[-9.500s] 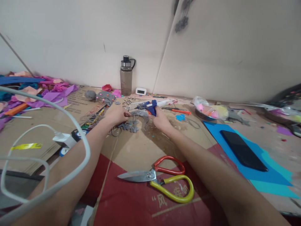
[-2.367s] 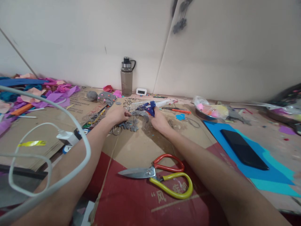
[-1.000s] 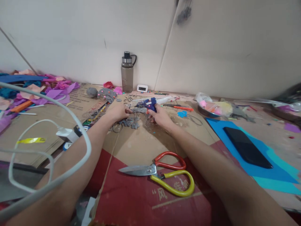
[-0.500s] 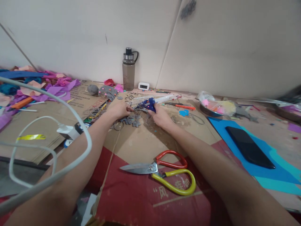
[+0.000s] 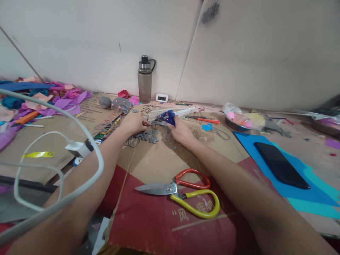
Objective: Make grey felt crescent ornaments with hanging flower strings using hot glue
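Note:
My right hand (image 5: pixel 180 130) is wrapped round a blue glue gun (image 5: pixel 168 117), whose front end points left over the cardboard (image 5: pixel 156 159). To its left, my left hand (image 5: pixel 135 124) has its fingers pinched on something thin and dark near the tool's tip, too small to make out. Grey flower-shaped pieces (image 5: pixel 149 136) lie just below my left fingers. Scissors (image 5: pixel 170 189) with one red and one yellow handle rest on the red part of the cardboard, between my forearms.
A bottle (image 5: pixel 145 83) and a small white clock (image 5: pixel 162 97) stand by the wall. A black phone (image 5: pixel 281 164) lies on blue sheets at right. A white cable (image 5: pixel 99 156) loops across the left. Crumpled coloured paper (image 5: pixel 39 97) is piled at back left.
The view has shifted very slightly. Both hands keep nearly the same place and grip.

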Demonstrator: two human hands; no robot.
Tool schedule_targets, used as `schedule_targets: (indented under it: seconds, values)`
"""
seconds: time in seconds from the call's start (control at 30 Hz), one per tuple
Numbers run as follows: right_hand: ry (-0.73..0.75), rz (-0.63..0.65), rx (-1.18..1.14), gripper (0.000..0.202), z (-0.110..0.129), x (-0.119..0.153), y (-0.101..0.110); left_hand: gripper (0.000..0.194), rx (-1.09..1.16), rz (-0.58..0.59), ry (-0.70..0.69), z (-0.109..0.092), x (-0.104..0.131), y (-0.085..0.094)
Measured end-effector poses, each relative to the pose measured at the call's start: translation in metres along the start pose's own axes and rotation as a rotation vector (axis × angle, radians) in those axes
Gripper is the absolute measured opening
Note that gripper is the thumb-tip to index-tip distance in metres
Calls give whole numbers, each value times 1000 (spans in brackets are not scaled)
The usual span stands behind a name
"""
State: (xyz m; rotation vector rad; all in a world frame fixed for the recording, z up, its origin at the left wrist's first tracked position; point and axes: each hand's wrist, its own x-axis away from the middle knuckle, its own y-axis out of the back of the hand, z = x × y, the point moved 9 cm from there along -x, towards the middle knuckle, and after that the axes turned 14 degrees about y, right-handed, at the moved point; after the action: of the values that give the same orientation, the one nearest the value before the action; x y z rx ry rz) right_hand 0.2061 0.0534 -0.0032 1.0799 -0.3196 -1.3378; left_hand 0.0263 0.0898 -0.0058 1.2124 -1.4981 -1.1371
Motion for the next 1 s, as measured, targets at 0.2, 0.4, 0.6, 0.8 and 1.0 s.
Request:
schedule_targets:
  seconds: [0.2, 0.4, 0.6, 0.8, 1.0]
  values:
    - [-13, -43, -93, 36, -5, 1, 0, 41, -16, 2, -22, -4, 4, 2]
    - [44, -49, -112, 39, -6, 1, -5, 41, -37, -36, 1, -2, 1, 1]
    - [55, -16, -79, 36, -4, 2, -7, 41, -33, -33, -35, -2, -4, -3]
    - [-1, 8, 14, 34, -6, 4, -2, 40, 0, -29, 5, -1, -2, -2]
    - [-8, 30, 118, 36, 4, 6, 4, 41, 11, 16, 27, -5, 4, 1]
